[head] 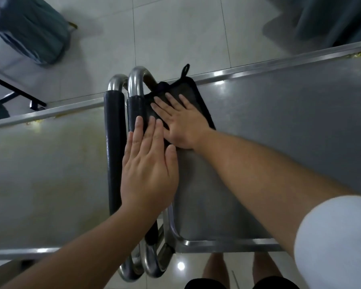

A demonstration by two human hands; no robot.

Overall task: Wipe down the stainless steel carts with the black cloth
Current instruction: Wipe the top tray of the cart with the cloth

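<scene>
Two stainless steel carts stand end to end below me, the left cart (40, 163) and the right cart (279, 126). Their curved handles with black grips, left handle (114, 142) and right handle (136, 109), meet in the middle. A black cloth (193, 97) with a hanging loop lies flat on the right cart's top, by its handle. My right hand (183, 124) presses flat on the cloth with fingers spread. My left hand (148, 170) lies flat with straight fingers over the right handle's grip and the cloth's near edge.
Pale floor tiles (175, 28) lie beyond the carts. A dark green draped object (35, 32) stands at the far left and another (331, 19) at the far right. A black frame (19, 92) sits left. My legs (217, 268) show under the right cart's near edge.
</scene>
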